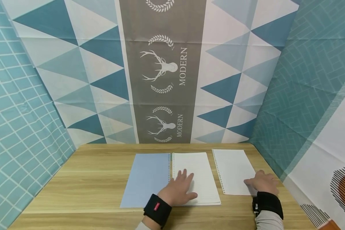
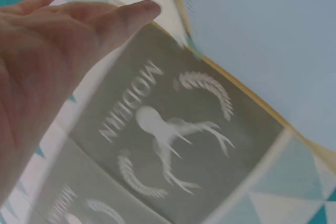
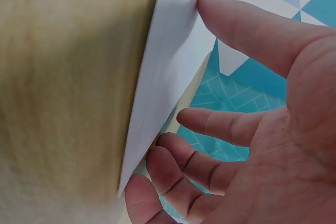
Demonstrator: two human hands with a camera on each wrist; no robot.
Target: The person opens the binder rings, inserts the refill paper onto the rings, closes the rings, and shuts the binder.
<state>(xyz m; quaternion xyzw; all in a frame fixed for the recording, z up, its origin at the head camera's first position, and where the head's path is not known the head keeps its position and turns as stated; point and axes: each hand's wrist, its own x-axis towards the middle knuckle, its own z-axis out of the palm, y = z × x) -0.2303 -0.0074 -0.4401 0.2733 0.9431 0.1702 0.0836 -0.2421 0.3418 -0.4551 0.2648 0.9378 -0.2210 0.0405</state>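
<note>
Left hand [image 1: 179, 190] lies flat, fingers straight and spread, pressing the lined right page of the open notebook [image 1: 199, 172]; nothing is grasped. Black wristband behind it at 7 o'clock. Right hand [image 1: 263, 182] rests at 3 o'clock from the left, well apart, thumb and fingertips on the near right corner of the loose sheet [image 1: 233, 171]. In the right wrist view the thumb [image 3: 236, 22] presses the sheet's [image 3: 168, 77] top face while the other fingers curl loosely under its edge: a light pinch, not a clench.

The loose sheet lies just beside the notebook, at 3 o'clock from it, a narrow strip of table [image 1: 89, 179] between them. Its right edge runs close to the table's right edge. Bare wood spreads wide at 9 o'clock and along the far edge.

The sheet is white, thin, rectangular, punched along its left side. The notebook has a pale blue cover and ring binding. The table has a light wood grain.

At 12 o'clock hangs a cloth backdrop [image 1: 164, 73], creased, with blue triangles and a grey deer band.
</note>
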